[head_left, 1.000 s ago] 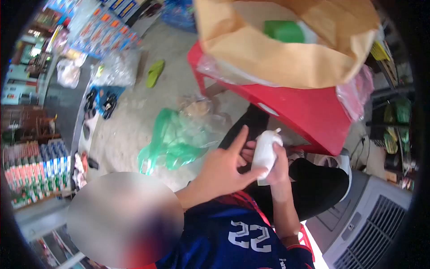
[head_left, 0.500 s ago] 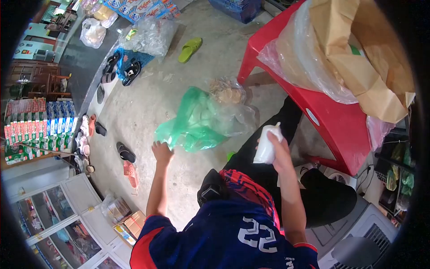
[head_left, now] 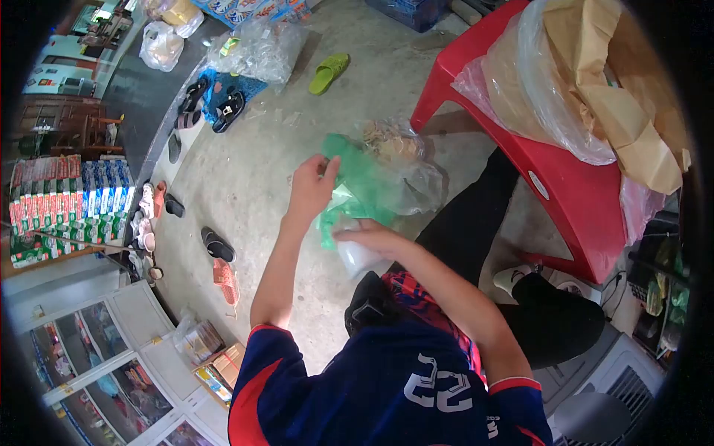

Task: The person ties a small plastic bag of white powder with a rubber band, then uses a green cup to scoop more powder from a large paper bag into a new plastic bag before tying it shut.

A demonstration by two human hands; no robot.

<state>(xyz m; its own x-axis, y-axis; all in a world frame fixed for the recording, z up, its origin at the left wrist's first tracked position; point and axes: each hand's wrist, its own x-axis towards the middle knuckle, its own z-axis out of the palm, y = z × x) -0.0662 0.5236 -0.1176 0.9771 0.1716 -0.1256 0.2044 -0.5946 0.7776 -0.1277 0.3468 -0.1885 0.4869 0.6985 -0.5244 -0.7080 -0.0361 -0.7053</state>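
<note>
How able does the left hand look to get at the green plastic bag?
Likely yes: the left hand is right by the green plastic bag, with nothing visible blocking it.

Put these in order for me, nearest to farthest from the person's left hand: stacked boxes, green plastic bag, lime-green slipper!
1. Green plastic bag, right by the left hand.
2. Lime-green slipper, on the floor, farther ahead.
3. Stacked boxes, far off to the left.

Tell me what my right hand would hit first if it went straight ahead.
Your right hand would probably meet the green plastic bag first, close by its fingertips, with your left hand beyond; depth is hard to judge.
</note>
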